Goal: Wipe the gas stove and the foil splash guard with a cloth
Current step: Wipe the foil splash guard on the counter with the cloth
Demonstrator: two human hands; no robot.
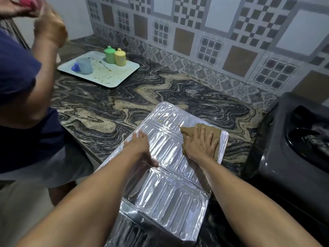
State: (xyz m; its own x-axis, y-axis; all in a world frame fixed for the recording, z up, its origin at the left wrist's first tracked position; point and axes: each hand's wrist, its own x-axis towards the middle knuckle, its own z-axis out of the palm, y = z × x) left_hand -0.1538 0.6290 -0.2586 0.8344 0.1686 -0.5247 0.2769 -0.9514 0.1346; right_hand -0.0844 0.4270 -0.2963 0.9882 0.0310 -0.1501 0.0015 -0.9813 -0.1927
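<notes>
The foil splash guard [165,186] lies flat on the marbled counter, its ribbed panels shining. A brown cloth [212,132] is spread over its far right corner. My right hand [202,144] presses flat on the cloth with straight, spread fingers. My left hand [141,148] rests flat on the guard's left edge, fingers straight, holding it down. The dark gas stove [292,154] stands at the right, beside the guard, with a burner recess showing.
Another person [23,97] in a dark blue shirt stands at the left, both hands raised. A pale tray [114,75] at the back left carries a green pot, a yellow pot and a blue cup. Patterned wall tiles run behind the counter [160,90].
</notes>
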